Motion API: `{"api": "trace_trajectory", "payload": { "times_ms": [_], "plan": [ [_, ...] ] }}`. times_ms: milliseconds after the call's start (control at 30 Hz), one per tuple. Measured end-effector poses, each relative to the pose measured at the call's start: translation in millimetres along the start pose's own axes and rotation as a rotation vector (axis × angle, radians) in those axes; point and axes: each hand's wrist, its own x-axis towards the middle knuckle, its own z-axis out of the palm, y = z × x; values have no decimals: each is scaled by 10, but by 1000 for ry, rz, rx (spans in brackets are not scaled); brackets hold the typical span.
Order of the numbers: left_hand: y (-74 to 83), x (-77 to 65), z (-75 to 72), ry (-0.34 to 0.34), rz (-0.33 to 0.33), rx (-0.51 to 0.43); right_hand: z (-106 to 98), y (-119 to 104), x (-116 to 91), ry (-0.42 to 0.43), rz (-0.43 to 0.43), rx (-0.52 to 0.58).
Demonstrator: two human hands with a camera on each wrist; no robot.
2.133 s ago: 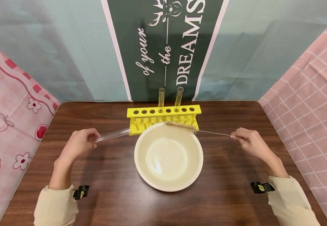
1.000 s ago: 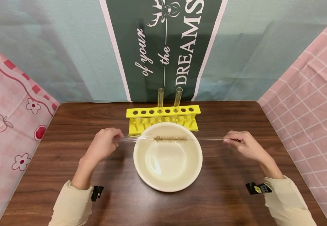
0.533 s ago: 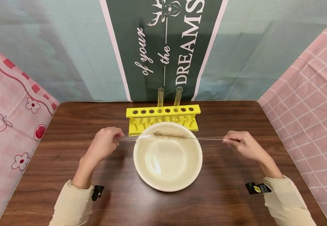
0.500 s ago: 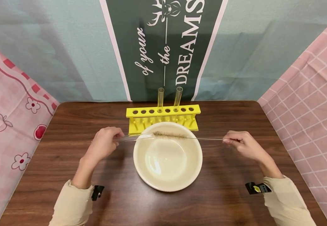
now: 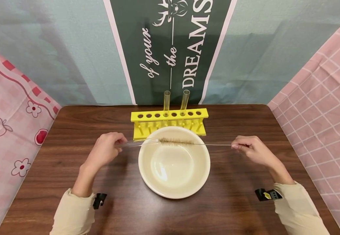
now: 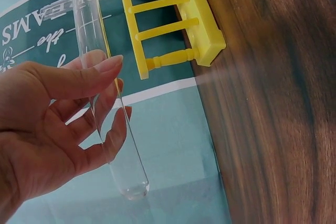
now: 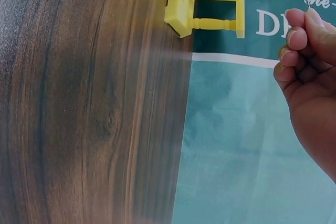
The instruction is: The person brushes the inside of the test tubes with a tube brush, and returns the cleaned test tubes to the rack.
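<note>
Over the left side of the bowl, my left hand (image 5: pixel 106 148) holds a clear glass test tube (image 6: pixel 128 171) between thumb and fingers, its rounded closed end sticking out below them in the left wrist view. My right hand (image 5: pixel 250 148) pinches the thin wire handle (image 5: pixel 217 144) of a test tube brush, also seen at the fingertips in the right wrist view. The tan bristles (image 5: pixel 176 141) lie level above the cream bowl (image 5: pixel 174 192), their tip right at the tube's mouth. Tube and brush line up end to end.
Behind the bowl stands a yellow test tube rack (image 5: pixel 137 117) with two upright test tubes (image 5: pixel 166 103) in its holes. Everything is on a dark wood table (image 5: pixel 231 209). A printed cloth (image 5: pixel 246 65) hangs behind the table's back edge.
My left hand has brought the test tube rightward to the bowl. My right hand has shifted slightly left, and the brush has levelled out in line with the tube. The last half second shows little movement.
</note>
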Motion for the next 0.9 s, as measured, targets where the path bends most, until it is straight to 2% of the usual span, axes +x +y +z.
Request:
{"api": "trace_trajectory", "payload": {
  "times_ms": [300, 600, 900],
  "plan": [
    [2, -8, 8, 0, 15, -4, 4, -16, 17, -13, -12, -14],
    [66, -19, 40, 10, 38, 54, 12, -49, 37, -26, -34, -16],
    [71, -33, 83, 52, 58, 72, 40, -29, 24, -41, 20, 62]
  ]
}}
